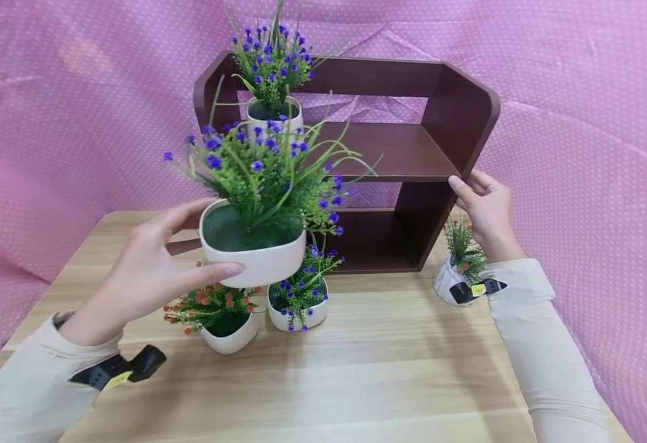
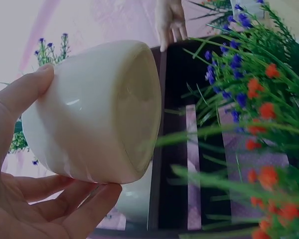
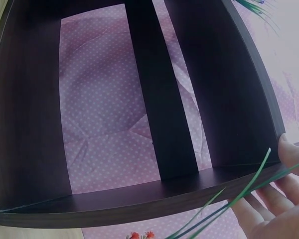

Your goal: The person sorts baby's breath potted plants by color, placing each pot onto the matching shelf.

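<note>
My left hand [image 1: 146, 258] holds a white flowerpot [image 1: 262, 267] with blue-purple artificial flowers and long green blades. Thumb and fingers span its sides, and it hangs above the table in front of the shelf. In the left wrist view the smooth underside of this flowerpot [image 2: 89, 114] shows. A dark brown two-tier shelf [image 1: 378, 147] stands at the back. My right hand [image 1: 489, 212] grips its right side panel near the middle board, with the thumb on the front edge. In the right wrist view the fingers bend against the outside of the shelf [image 3: 174, 191].
Another purple-flowered pot [image 1: 274, 111] is at the shelf's upper left, partly hidden. On the table [image 1: 367, 369] stand an orange-flowered pot [image 1: 231, 338], a small purple-flowered pot [image 1: 303, 317] and, beneath my right hand, a small pale pot [image 1: 446, 280]. Pink dotted cloth [image 1: 79, 123] hangs around.
</note>
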Available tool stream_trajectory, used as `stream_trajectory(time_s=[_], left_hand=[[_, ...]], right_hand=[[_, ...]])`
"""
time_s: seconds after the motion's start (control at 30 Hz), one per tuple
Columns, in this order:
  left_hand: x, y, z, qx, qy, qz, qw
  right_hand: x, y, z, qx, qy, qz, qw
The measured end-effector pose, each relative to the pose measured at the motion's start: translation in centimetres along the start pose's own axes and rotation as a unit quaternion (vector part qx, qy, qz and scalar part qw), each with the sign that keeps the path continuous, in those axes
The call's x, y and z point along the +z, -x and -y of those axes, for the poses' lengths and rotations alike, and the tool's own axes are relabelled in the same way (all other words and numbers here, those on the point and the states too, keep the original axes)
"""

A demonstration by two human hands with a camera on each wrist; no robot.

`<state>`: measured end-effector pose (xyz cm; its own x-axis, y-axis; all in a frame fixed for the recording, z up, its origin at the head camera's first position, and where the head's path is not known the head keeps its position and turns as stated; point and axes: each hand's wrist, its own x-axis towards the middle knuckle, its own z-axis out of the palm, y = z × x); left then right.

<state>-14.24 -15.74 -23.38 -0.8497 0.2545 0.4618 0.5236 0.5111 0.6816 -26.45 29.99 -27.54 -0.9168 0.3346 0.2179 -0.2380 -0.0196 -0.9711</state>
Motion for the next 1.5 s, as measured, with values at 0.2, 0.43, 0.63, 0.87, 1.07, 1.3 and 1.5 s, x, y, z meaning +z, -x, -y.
stream_trajectory(time_s=[0.2, 0.43, 0.63, 0.87, 1.07, 1.3, 1.5], left_hand=[[1.2, -1.4, -0.8, -0.008, 0.014, 0.029, 0.9994], [2.8, -2.8, -1.1, -0.015, 0.024, 0.048, 0.9984], [4.0, -3.5, -1.3, -0.011, 0.039, 0.066, 0.997], [5.2, -4.7, -2.1, 0.004, 0.032, 0.064, 0.9974], [6.0, -6.4, -3.1, 0.013, -0.003, 0.054, 0.9985], [6.7, -8.6, -4.0, 0.035, -0.023, 0.016, 0.999], [7.1, -10.9, -4.3, 0.027, -0.022, -0.011, 0.9993]], right_hand=[[0.1, -0.1, -0.1, -0.001, -0.002, 0.0, 1.0], [0.2, -0.2, -0.1, 0.003, -0.01, 0.007, 1.0], [0.2, -0.1, -0.1, 0.002, -0.012, 0.001, 1.0], [0.0, -0.1, -0.3, 0.0, -0.026, 0.0, 1.0], [-0.1, -0.1, -0.3, -0.005, -0.068, 0.014, 0.998], [-0.1, -0.1, -0.3, -0.006, -0.048, 0.009, 0.999], [-0.2, -0.1, -0.3, -0.003, -0.051, 0.009, 0.999]])
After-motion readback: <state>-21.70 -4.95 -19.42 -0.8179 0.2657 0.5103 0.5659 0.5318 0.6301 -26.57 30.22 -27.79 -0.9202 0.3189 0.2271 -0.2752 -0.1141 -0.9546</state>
